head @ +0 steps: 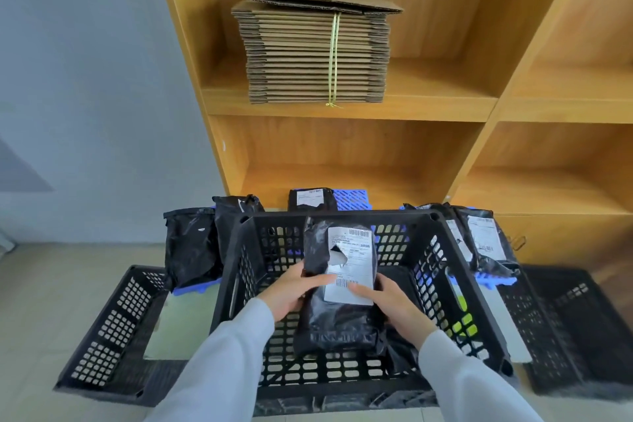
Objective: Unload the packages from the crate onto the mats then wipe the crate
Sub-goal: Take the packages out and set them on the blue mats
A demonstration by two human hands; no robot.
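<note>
Holding a black package (337,284) between them, the left hand (291,288) and the right hand (394,305) grip its two sides over the black crate (455,284). The package has a white label on top. More black packages (191,247) lie on blue mats (352,198) behind the crate. Farther back, a tied stack of flat cardboard (315,55) sits on a wooden shelf (445,106).

grey wall (85,79), pale floor (51,301), wooden shelving (445,106) holding tied flat cardboard (315,55).

Both arms wear long pale grey-blue sleeves (222,363).
</note>
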